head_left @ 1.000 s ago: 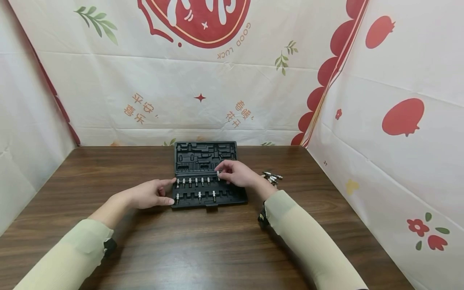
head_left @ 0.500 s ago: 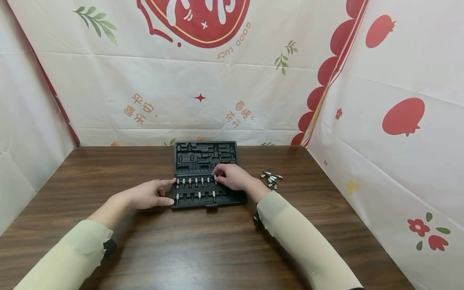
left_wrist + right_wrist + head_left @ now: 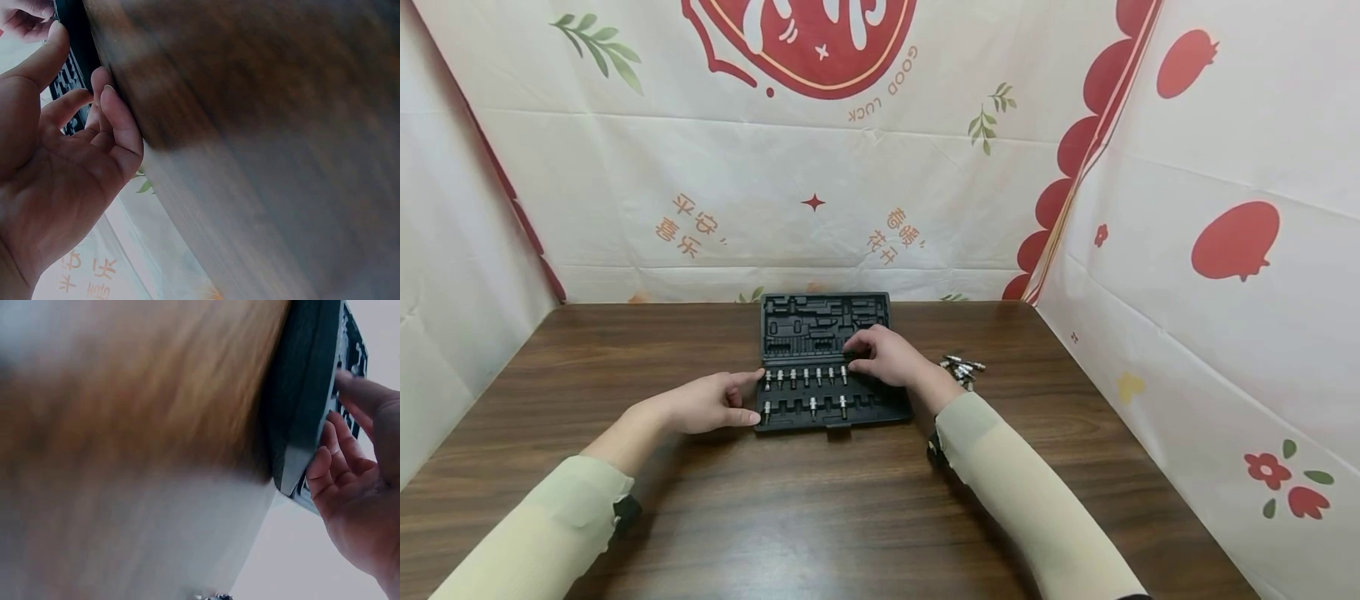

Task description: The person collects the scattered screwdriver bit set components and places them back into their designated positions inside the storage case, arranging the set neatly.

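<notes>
A black bit-socket case point(image 3: 835, 429) lies unfolded on the table, its lid standing at the back. Short silver bit sockets point(image 3: 806, 377) line the left part of its back row; a few more, such as one socket point(image 3: 813, 407), sit in the front row. My left hand point(image 3: 711, 402) rests against the case's left side, thumb at the front corner and index finger at the back one. The left wrist view shows its other fingers bent. My right hand point(image 3: 887, 357) hovers over the back row with thumb and index finger apart, right beside the rightmost socket point(image 3: 844, 375). Nothing shows between them.
A small heap of loose bit sockets point(image 3: 962, 369) lies on the brown wooden table point(image 3: 790, 517), right of the case and partly behind my right wrist. A printed cloth point(image 3: 812, 167) hangs behind the table, with more at both sides.
My right hand moved left and down with a bit socket, which now sits at the right end of the back row. The fingers have parted and lifted off it. My left hand stayed put.
</notes>
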Demonstrator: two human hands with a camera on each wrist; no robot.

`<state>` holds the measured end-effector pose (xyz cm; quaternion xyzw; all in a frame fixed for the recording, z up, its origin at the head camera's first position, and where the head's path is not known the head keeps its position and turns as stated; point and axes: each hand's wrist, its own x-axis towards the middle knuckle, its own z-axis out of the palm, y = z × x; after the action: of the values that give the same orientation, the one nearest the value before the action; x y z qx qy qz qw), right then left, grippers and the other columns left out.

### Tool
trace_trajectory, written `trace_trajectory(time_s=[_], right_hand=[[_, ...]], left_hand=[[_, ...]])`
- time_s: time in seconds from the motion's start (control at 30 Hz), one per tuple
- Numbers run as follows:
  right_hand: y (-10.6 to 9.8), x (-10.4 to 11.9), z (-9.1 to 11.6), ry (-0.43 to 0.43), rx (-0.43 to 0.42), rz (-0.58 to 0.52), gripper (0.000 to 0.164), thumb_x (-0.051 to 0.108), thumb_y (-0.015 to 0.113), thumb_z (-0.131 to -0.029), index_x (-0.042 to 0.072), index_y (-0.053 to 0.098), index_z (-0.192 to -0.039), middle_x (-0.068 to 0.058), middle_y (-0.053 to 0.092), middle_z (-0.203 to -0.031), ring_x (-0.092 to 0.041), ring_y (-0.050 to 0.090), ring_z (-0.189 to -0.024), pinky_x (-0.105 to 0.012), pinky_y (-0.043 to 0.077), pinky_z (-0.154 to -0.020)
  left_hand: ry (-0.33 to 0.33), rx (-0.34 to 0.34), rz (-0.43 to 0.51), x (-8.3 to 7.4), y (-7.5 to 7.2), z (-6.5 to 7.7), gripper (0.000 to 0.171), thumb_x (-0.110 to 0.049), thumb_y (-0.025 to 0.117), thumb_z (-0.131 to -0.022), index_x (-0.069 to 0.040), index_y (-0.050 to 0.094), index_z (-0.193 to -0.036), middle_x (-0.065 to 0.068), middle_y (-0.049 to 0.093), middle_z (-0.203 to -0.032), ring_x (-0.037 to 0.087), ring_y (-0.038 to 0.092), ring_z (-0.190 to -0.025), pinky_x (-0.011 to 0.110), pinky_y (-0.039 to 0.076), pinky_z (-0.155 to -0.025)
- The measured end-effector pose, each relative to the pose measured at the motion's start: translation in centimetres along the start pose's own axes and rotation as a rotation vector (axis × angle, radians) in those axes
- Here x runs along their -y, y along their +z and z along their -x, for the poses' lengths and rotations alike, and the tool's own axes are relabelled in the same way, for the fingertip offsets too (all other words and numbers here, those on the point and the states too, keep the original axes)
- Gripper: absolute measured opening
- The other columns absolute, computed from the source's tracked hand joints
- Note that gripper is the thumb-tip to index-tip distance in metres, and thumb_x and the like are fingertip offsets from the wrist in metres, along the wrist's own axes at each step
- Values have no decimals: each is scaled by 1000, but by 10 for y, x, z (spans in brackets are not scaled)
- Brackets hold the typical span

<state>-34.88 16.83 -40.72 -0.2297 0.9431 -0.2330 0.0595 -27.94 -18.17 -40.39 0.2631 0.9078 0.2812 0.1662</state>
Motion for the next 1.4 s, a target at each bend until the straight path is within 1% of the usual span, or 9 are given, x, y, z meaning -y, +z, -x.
trace_trajectory(time_s=[0.1,0.23,0.3,0.37,0.43,0.5,0.87,1.17,1.4], right_hand=[[-1,-3,-2,16,21,-8,45,34,78,-105,25,68,-148,-10,54,-145,-21,60,-101,-41,54,-94],[0,-4,-4,21,58,3,53,41,79,-103,29,65,-152,-11,50,-148,-24,56,-100,-44,50,-93],[0,-3,-5,16,59,23,52,44,79,-103,28,66,-151,-11,52,-147,-25,58,-104,-46,51,-98],[1,-2,-7,18,54,39,52,45,79,-103,28,67,-150,-10,53,-147,-25,59,-112,-49,51,-106],[2,-2,-8,28,50,44,51,45,79,-102,28,68,-149,-10,54,-146,-26,60,-121,-50,50,-112],[2,-2,-9,40,50,45,50,45,80,-102,28,68,-148,-9,54,-147,-26,59,-128,-51,48,-116],[3,0,-9,63,57,19,47,42,80,-102,29,68,-146,-11,52,-149,-30,58,-136,-53,47,-118],[2,0,-9,65,60,22,45,42,79,-103,29,69,-145,-11,52,-149,-29,57,-136,-53,47,-118],[2,-1,-8,66,57,23,47,43,79,-103,29,69,-146,-11,53,-148,-28,56,-136,-52,48,-118]], left_hand=[[3,-1,5,0,0,1,86,-35,80,-102,-1,38,-169,6,66,-98,16,55,-81,37,46,-82],[8,1,11,1,1,1,86,-35,80,-103,0,37,-170,6,66,-98,16,55,-80,37,46,-83],[8,1,11,2,1,2,86,-35,79,-103,0,37,-170,6,66,-98,16,55,-80,38,46,-83],[8,-1,10,2,1,2,87,-35,79,-103,0,37,-170,6,66,-98,17,55,-81,38,46,-83],[7,-1,6,2,1,2,86,-36,79,-103,-1,37,-170,6,66,-97,17,55,-81,38,46,-83],[7,-1,2,2,1,2,86,-36,79,-103,-1,37,-170,5,66,-97,16,55,-81,38,46,-83],[14,1,14,3,2,1,86,-35,80,-102,1,38,-169,5,66,-96,16,55,-79,37,46,-82],[9,-3,5,2,3,-1,86,-35,80,-102,0,39,-169,5,66,-97,16,55,-81,37,46,-82],[20,-9,-1,0,2,-1,86,-35,80,-102,1,39,-168,5,66,-96,16,56,-81,37,47,-83]])
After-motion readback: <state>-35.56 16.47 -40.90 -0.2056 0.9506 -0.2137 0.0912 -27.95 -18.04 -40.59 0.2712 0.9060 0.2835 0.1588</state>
